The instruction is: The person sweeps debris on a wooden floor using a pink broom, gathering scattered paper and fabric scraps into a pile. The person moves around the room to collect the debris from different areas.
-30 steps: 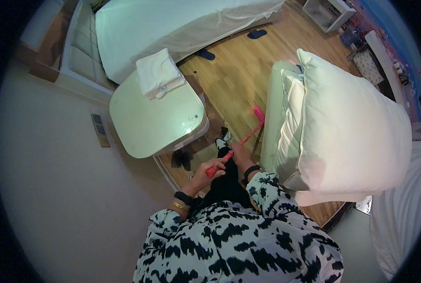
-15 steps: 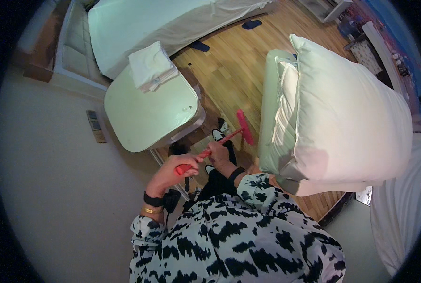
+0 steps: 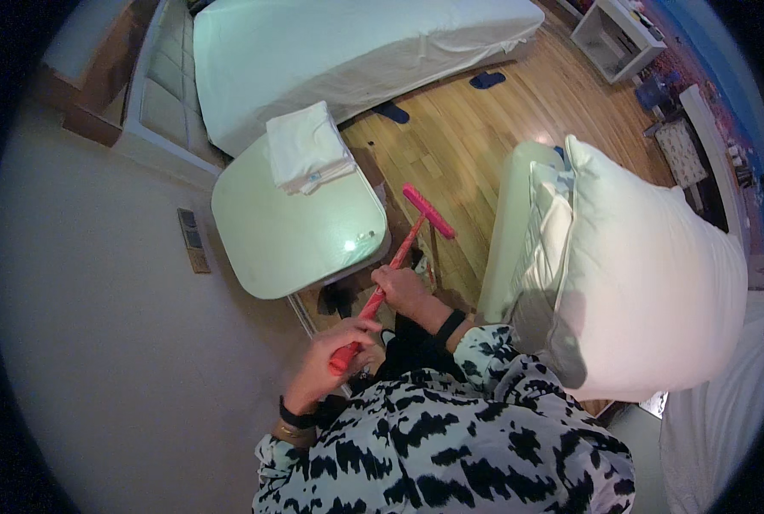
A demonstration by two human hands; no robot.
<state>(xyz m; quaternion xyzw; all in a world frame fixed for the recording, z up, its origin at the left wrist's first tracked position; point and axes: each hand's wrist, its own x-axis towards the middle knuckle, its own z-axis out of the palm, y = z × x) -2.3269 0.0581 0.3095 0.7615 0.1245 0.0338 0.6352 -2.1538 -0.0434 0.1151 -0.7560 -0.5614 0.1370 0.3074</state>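
Observation:
Both my hands grip a red-handled broom (image 3: 408,242) with a narrow pink head, held slanting away from me. My left hand (image 3: 335,355) is closed around the handle close to its end, which sticks out below the palm. Further down the handle, my right hand (image 3: 405,291) wraps round it. Just past the corner of a white-topped table (image 3: 301,227), the broom head sits low at the wooden floor (image 3: 455,128); whether the bristles touch it I cannot tell. Folded white cloths (image 3: 307,146) lie on the table.
To my right rises a large stack of white pillows and pale green bedding (image 3: 656,283). A white-sheeted bed (image 3: 348,51) stands at the far side, with dark slippers (image 3: 487,80) on the floor beside it. A white shelf unit (image 3: 613,43) is at the far right.
The broom head has swung left and further away from me, and the broom now points more straight ahead. Both hands stay on the handle. My view has shifted too.

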